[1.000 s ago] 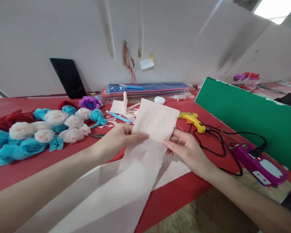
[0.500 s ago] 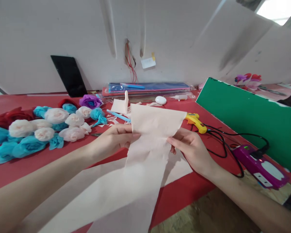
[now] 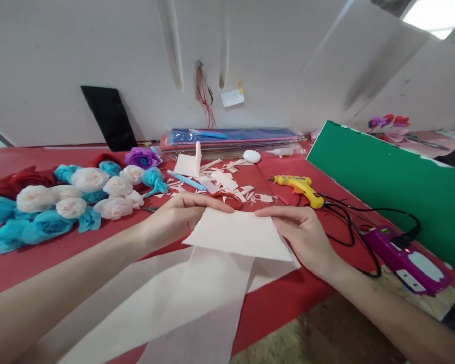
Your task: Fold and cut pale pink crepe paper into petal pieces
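From my head view, the pale paper strip (image 3: 237,235) lies between my hands above the red tabletop (image 3: 276,308), its long axis running toward me. Left (image 3: 167,217) and right hand (image 3: 307,235) sit equally near, fingers pinching its far fold.

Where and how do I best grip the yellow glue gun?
Probably by the curved handle of the yellow plastic glue gun, coming from the near right side. The handle bends towards you there, while the narrow nozzle points left, away from that approach. Mind the black cord trailing right from the handle.
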